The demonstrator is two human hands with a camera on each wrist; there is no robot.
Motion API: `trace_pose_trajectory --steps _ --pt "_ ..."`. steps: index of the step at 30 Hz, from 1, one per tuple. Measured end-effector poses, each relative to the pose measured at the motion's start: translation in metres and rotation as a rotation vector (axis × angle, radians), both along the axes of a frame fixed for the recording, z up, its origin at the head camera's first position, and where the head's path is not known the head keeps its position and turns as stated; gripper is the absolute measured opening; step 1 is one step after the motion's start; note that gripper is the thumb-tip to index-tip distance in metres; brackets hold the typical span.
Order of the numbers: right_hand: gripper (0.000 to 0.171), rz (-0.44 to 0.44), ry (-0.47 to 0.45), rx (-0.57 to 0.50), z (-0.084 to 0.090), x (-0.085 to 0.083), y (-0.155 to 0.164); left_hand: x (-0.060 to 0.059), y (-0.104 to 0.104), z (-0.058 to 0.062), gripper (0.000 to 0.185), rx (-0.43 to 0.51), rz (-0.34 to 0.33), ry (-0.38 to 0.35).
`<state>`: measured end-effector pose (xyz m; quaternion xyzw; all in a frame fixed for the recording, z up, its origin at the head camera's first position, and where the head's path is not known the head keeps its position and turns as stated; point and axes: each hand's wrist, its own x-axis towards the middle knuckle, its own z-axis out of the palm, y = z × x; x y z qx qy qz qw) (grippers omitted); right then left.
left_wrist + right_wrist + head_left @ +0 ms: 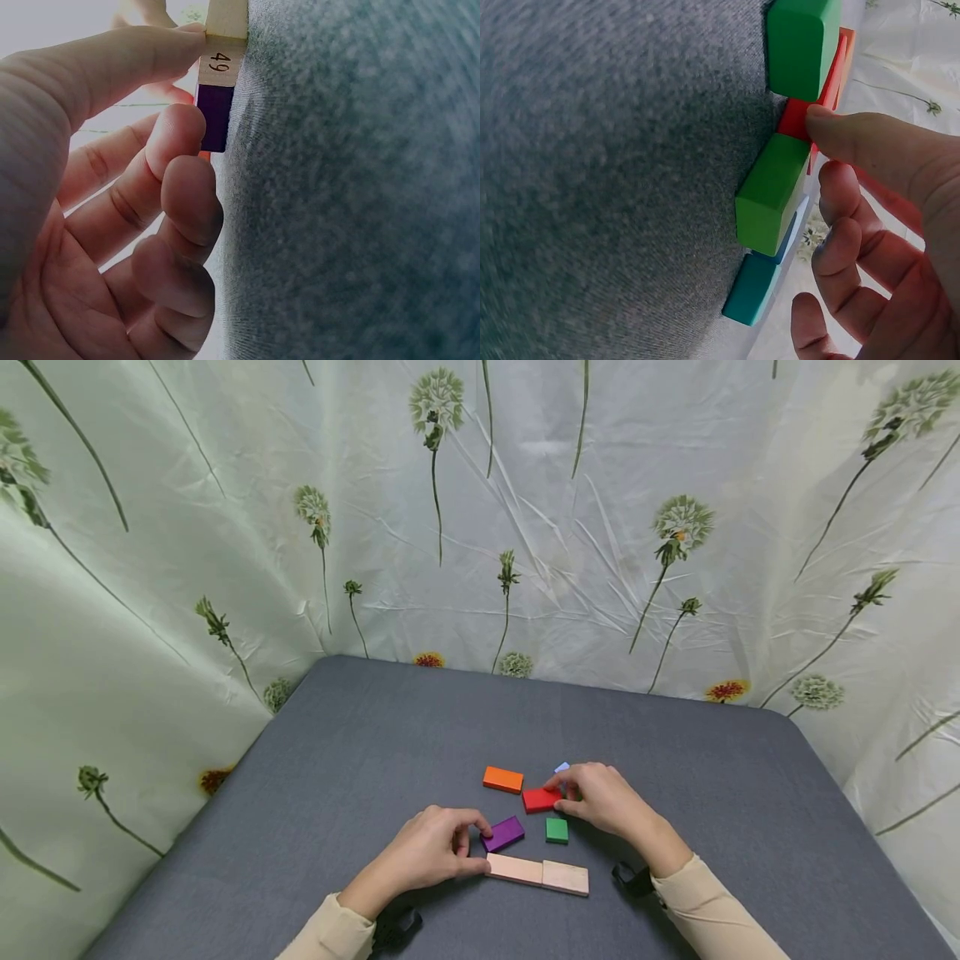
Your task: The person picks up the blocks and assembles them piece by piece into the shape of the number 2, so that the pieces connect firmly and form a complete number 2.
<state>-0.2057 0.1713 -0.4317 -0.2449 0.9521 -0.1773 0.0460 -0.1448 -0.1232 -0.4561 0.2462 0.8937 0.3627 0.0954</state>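
Note:
My right hand (603, 797) pinches the red block (538, 800) at its right end, the thumb on the near side and the index finger opposite. My left hand (431, 852) has its thumb at the left end of a plain wooden block (516, 869), whose end is marked 49 in the left wrist view. A fingertip of that hand touches the purple block (504, 834). A second wooden block (566, 878) lies end to end with the first. Between the red block and the wooden row sits a green block (557, 831).
An orange block (502, 779) lies behind the red one. Beside the right hand are a lighter green block (772, 195), a blue block (786, 241) and a teal block (750, 290). The grey table (360, 735) meets a flowered curtain (555, 527) at its back.

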Motion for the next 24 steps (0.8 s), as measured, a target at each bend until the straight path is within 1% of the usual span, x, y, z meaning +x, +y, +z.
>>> trace_pose_trajectory --steps 11,24 --pt "0.021 0.04 -0.038 -0.003 0.0032 0.0013 0.002 -0.0002 -0.0002 -0.0011 0.029 0.003 0.0 0.007" --pt "0.022 0.091 -0.089 -0.039 0.0061 0.0034 0.0028 0.0008 0.0003 -0.0009 0.029 -0.001 0.005 0.002"
